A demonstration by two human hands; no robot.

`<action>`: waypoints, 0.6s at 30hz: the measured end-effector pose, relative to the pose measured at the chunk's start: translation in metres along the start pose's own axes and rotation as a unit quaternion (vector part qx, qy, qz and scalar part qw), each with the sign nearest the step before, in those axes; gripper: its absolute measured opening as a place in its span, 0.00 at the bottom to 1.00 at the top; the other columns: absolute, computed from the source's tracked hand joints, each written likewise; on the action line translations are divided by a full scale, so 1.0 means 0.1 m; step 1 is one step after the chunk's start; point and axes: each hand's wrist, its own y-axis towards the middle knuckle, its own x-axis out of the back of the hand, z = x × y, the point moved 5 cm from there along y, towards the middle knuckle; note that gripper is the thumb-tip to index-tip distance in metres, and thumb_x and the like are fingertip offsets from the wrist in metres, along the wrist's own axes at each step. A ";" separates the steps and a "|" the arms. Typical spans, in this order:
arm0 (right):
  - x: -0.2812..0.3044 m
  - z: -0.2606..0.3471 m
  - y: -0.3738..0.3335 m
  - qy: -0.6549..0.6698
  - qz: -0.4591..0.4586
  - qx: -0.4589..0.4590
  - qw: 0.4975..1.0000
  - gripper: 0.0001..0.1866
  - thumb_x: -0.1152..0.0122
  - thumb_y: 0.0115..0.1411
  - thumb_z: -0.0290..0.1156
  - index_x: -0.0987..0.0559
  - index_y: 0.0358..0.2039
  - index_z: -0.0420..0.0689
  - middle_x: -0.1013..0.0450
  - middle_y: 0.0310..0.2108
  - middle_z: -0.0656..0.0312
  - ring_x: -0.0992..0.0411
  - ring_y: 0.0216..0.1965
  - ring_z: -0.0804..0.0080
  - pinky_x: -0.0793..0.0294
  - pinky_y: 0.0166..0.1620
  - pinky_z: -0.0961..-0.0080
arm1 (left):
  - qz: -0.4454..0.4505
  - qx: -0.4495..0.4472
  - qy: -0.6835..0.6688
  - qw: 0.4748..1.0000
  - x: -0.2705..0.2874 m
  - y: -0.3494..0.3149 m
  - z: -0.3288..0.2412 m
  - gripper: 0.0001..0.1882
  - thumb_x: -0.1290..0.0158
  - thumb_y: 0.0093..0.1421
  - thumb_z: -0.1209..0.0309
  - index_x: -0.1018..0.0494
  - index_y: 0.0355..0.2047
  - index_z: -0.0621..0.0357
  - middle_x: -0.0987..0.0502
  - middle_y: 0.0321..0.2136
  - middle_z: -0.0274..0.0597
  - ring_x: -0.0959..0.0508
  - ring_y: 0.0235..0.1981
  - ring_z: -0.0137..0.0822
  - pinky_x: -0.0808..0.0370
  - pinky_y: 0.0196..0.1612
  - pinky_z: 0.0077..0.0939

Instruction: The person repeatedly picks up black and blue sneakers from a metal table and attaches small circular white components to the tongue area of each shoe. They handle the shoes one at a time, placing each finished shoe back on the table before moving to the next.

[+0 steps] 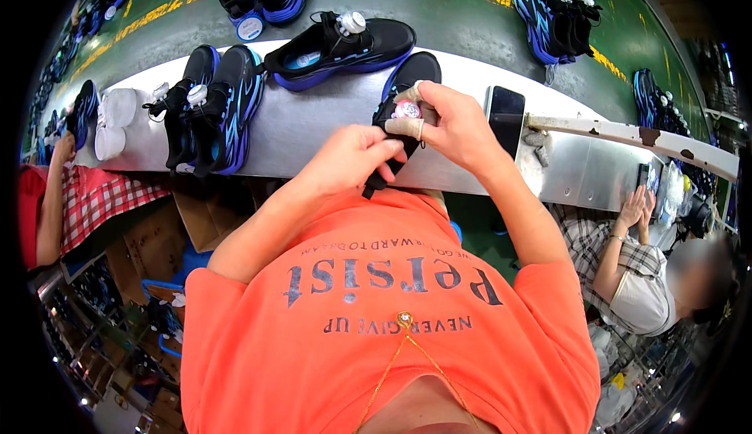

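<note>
The right grip (458,126), in beige fabric finger sleeves (404,128), narrowly pinches the round pink-and-white dial (407,110) on the black fabric shoe (421,66) atop the silvery metal worktop (301,142); what the left grip (354,157) holds is hidden. Uneven pressure could make the dial slip.

Brightly lit wkspc., glare on metal workbench (286,142), dim area below, fisheye dist. nr. rim, blk. corners, R co-worker's head (699,273) blurred

Lettering (351,280) on shirt (266,356), perhaps on tag (250,28)
</note>
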 end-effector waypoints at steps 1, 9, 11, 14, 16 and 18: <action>0.01 -0.05 0.06 -0.022 0.040 -0.033 0.998 0.15 0.32 0.52 0.36 0.22 0.37 0.43 0.25 0.31 0.55 0.28 0.32 0.56 0.27 0.38 0.68 | 0.037 0.001 0.054 0.998 0.04 -0.05 -0.09 0.15 0.49 0.66 0.63 0.21 0.35 0.62 0.20 0.25 0.38 0.30 0.17 0.23 0.32 0.23 0.17; 0.04 0.08 1.04 0.057 0.036 0.145 0.987 0.34 0.29 0.51 0.33 0.28 0.60 0.55 0.31 0.44 0.56 0.29 0.41 0.67 0.27 0.45 0.72 | -0.374 -0.348 0.457 0.727 1.48 0.16 -0.55 0.14 0.46 0.60 0.69 0.23 0.44 0.59 0.21 0.39 0.51 0.24 0.43 0.53 0.28 0.48 0.40; -0.07 0.07 1.11 0.072 0.063 0.188 0.977 0.37 0.27 0.47 0.35 0.29 0.60 0.56 0.32 0.43 0.53 0.28 0.41 0.61 0.27 0.45 0.69 | -0.306 -0.306 0.425 0.795 1.37 0.34 -0.53 0.12 0.45 0.59 0.68 0.23 0.40 0.60 0.21 0.35 0.53 0.23 0.39 0.55 0.27 0.44 0.41; -0.15 0.15 1.04 0.077 0.142 0.110 0.981 0.38 0.24 0.41 0.34 0.26 0.57 0.57 0.33 0.38 0.54 0.29 0.39 0.59 0.28 0.44 0.69 | -0.320 -0.280 0.327 0.844 1.13 0.14 -0.23 0.10 0.46 0.59 0.68 0.23 0.36 0.63 0.23 0.31 0.52 0.22 0.34 0.52 0.27 0.38 0.38; -0.24 0.20 1.03 0.038 0.103 0.149 0.983 0.34 0.24 0.41 0.33 0.24 0.53 0.55 0.33 0.37 0.55 0.28 0.38 0.58 0.27 0.42 0.67 | -0.351 -0.281 0.295 0.843 1.09 0.13 -0.16 0.10 0.46 0.59 0.69 0.23 0.34 0.64 0.23 0.29 0.53 0.23 0.32 0.53 0.27 0.36 0.37; -0.31 0.28 0.99 -0.023 0.096 0.187 0.977 0.30 0.25 0.41 0.32 0.23 0.48 0.53 0.33 0.36 0.56 0.28 0.38 0.57 0.27 0.40 0.66 | -0.390 -0.264 0.253 0.845 1.19 0.19 -0.11 0.10 0.46 0.60 0.69 0.23 0.33 0.64 0.23 0.26 0.51 0.22 0.28 0.49 0.28 0.34 0.35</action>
